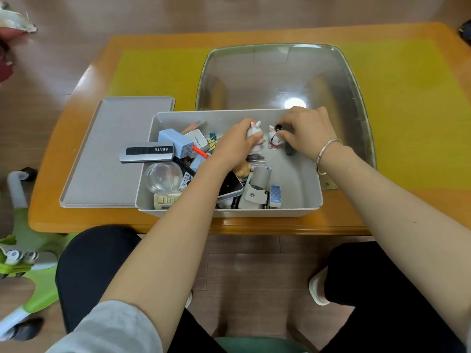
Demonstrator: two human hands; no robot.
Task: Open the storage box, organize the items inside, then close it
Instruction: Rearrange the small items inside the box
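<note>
So the storage box (pixel 229 210) is open, lid (pixel 109 154) just left of it. Left hand (pixel 234 146) grips a white bunny figurine (pixel 254 131) upright at the box's far wall; right hand (pixel 305 131) pinches a second figurine (pixel 274 141) right beside it, tilted.

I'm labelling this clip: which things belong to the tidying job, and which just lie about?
Job: grey plastic storage box; flat grey lid; white rabbit figurine held by left hand; second figurine pinched by right hand.
Idle: clear tray; green toy.

left forearm hides phone (pixel 230 186) partly | far-left object (pixel 15 21) cropped (blurred)
</note>
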